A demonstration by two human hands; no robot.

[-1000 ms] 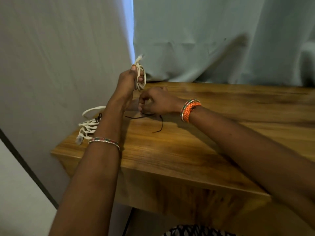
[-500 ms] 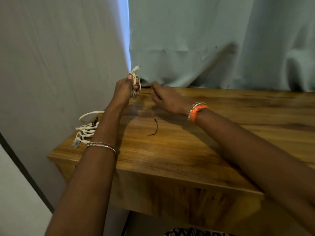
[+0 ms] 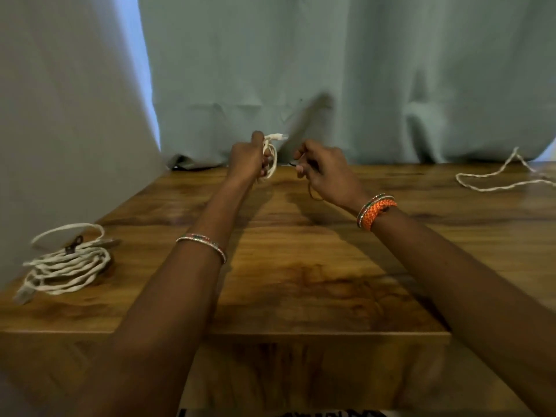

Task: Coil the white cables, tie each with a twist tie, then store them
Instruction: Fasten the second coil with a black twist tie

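Note:
My left hand [image 3: 248, 159] grips a small coiled white cable [image 3: 271, 155] upright above the wooden table [image 3: 301, 266], its plug end poking out at the top. Just to the right, my right hand [image 3: 323, 168] pinches a thin dark twist tie [image 3: 313, 188] that hangs below the fingers, a short gap from the coil. At the table's left edge lies a larger coiled white cable [image 3: 66, 263] with a dark tie round it. A loose white cable [image 3: 499, 176] lies uncoiled at the far right.
A pale green curtain [image 3: 331, 79] hangs behind the table's far edge and a pale wall [image 3: 60, 115] runs along the left. The table's front edge lies close to my body.
My right hand has picked the dark twist tie up off the table and brought it beside the coil. The view has swung right, bringing the loose cable at the far right into sight.

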